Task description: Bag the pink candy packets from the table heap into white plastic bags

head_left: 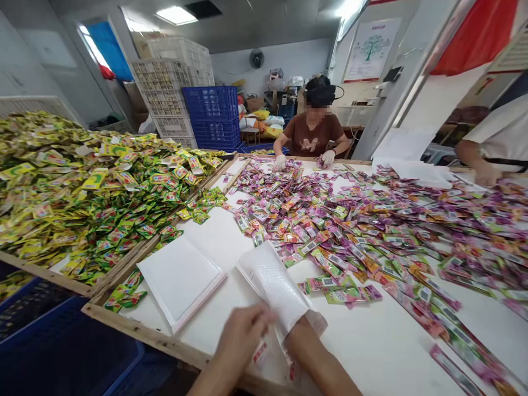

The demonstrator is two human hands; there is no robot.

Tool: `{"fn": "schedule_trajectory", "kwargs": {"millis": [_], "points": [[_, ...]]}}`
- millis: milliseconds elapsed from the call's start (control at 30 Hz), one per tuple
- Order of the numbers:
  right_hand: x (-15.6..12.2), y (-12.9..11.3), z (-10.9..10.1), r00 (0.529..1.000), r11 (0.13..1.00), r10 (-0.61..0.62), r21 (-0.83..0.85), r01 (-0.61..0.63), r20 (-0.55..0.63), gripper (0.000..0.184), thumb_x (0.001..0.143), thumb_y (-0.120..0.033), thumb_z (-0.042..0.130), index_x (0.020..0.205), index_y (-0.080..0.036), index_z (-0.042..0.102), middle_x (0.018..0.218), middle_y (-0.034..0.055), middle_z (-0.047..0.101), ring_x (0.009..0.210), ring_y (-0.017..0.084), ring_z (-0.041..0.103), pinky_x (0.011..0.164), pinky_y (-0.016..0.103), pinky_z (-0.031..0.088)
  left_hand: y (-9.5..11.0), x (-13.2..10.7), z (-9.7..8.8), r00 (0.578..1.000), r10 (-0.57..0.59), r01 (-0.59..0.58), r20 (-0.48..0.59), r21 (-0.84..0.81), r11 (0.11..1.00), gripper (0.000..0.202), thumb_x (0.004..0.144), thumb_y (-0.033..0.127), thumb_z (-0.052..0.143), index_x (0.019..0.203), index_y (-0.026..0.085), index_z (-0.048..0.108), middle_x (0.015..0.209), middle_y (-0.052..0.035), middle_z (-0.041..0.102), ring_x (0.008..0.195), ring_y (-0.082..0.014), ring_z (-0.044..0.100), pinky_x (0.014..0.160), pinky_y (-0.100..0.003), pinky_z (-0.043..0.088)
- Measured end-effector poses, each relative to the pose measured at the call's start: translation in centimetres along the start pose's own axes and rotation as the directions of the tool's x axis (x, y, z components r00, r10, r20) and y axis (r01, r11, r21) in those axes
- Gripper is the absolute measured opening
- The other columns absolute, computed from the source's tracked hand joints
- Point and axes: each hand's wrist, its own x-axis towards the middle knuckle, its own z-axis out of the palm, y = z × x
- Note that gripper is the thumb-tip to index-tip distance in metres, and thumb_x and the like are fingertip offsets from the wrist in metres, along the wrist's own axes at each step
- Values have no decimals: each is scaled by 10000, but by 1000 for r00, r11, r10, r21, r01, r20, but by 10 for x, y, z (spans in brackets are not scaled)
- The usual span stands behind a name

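Note:
A white padded mailer (274, 280) lies at a slant in front of me, its mouth towards me. My right hand (300, 333) reaches into that mouth up to the wrist, so its fingers are hidden inside. Beside the mailer's left edge is my left hand (243, 330), with fingers bent and fingertips smeared by motion. Whether it grips anything cannot be made out. Red print (260, 352) shows just below that hand. A stack of flat white padded mailers (181, 280) rests on the table to the left.
Purple and green snack packets (355, 220) spread over the white table. Yellow-green packets (103, 192) fill a wood-edged bin at left. Strips of joined packets (462, 335) lie at right. A co-worker (315, 129) in white gloves handles packets opposite; another person's arm (480, 162) reaches in from the right.

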Motion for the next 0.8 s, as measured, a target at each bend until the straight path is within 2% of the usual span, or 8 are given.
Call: {"fn": "schedule_trajectory", "kwargs": {"millis": [67, 167, 233, 333, 500, 567, 667, 800], "points": [[-18, 8, -5, 998, 982, -53, -177, 58, 32, 336, 786, -66, 477, 1074, -120, 641, 1045, 160, 630, 1016, 279, 576, 930, 440, 459, 14, 22, -15, 940, 286, -246, -184, 214, 945, 317, 921, 344, 423, 993, 192, 691, 906, -82, 699, 892, -225, 627, 845, -366, 477], [-54, 18, -20, 991, 933, -126, -333, 133, 44, 415, 806, -44, 390, 1157, -128, 595, 1140, 162, 588, 1050, 252, 546, 904, 413, 464, 9, 58, -7, 794, 600, -588, 97, 369, 719, 294, 914, 265, 452, 1145, 217, 627, 1220, -99, 620, 1218, -248, 493, 1080, -454, 308], [-74, 24, -38, 989, 909, -115, -391, 144, 95, 349, 852, -112, 431, 1135, -200, 615, 1094, 116, 605, 1008, 232, 546, 858, 396, 464, -8, 75, 9, 721, 613, -691, 323, 399, 602, 358, 899, 251, 484, 1247, 212, 557, 1346, -117, 530, 1335, -273, 366, 1134, -522, 174], [-94, 39, -74, 993, 892, -33, -445, 82, 116, 246, 879, -205, 500, 1059, -269, 654, 950, 69, 624, 897, 208, 558, 787, 370, 453, -31, 84, 28, 685, 582, -727, 438, 468, 503, 462, 908, 251, 466, 1362, 182, 424, 1465, -144, 375, 1409, -285, 203, 1143, -554, 75], [-94, 57, -124, 952, 758, -54, -633, -157, -300, 202, 867, -228, 513, 968, -238, 687, 965, 100, 628, 882, 249, 533, 746, 409, 424, -31, 73, 23, 638, 641, -745, 427, 550, 376, 338, 922, 258, 438, 1243, 204, 529, 1342, -129, 516, 1321, -286, 358, 1122, -573, 106], [-81, 45, -116, 941, 778, -121, -619, -107, -316, 220, 887, -208, 463, 936, -215, 678, 945, 105, 630, 884, 244, 528, 758, 408, 421, -30, 63, 14, 646, 642, -733, 413, 571, 370, 280, 930, 216, 406, 1143, 197, 586, 1171, -120, 610, 1151, -260, 492, 1063, -532, 249], [-56, 17, -75, 983, 887, -176, -440, 139, -44, 231, 908, -173, 428, 934, -217, 653, 899, 72, 633, 880, 199, 537, 800, 366, 424, -41, 46, -3, 658, 568, -743, 494, 550, 383, 279, 939, 174, 366, 1075, 174, 610, 988, -105, 639, 974, -221, 544, 922, -425, 396], [-33, 4, -29, 964, 917, -167, -326, 229, 207, 175, 823, -86, 529, 838, -207, 655, 844, 31, 613, 864, 181, 519, 782, 328, 403, -61, 29, -23, 625, 532, -780, 571, 448, 436, 375, 928, 102, 330, 1245, 165, 521, 1185, -120, 610, 1155, -221, 499, 1014, -419, 378]]}}
